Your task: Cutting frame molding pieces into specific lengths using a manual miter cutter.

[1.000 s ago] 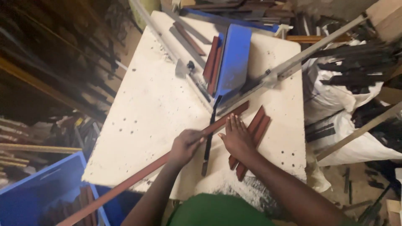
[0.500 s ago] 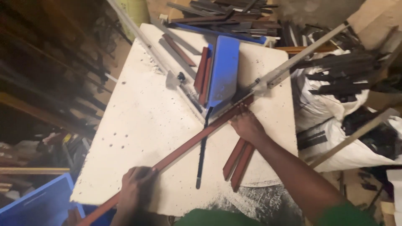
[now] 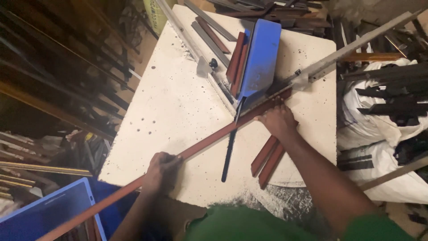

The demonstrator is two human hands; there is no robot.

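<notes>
Step in hand: you are lining up a long reddish-brown moulding strip [image 3: 209, 139] under the blue-bodied lever cutter [image 3: 260, 60] on the white speckled bench [image 3: 174, 107]; this looks like positioning before a cut.
Left hand [image 3: 161, 172]: closed around the strip near the bench's front edge, steadying the long overhanging end.
Right hand [image 3: 278, 120]: fingers spread flat, pressing the strip's far end down against the grey metal guide rail [image 3: 339, 56], beside the cutter; it grips nothing.
Strip position: it runs diagonally from beside the blue plastic crate [image 3: 53, 209] up to the cutter's base.
Next move calls for: keeping the strip tight to the rail while one hand frees itself for the black lever handle [image 3: 229, 151].
In the way: two short red-brown offcuts [image 3: 267, 158] lie under your right wrist; more grey and brown strip lengths [image 3: 214, 33] crowd the cutter's far side.
Around: white sacks [image 3: 379, 134] on the right.
</notes>
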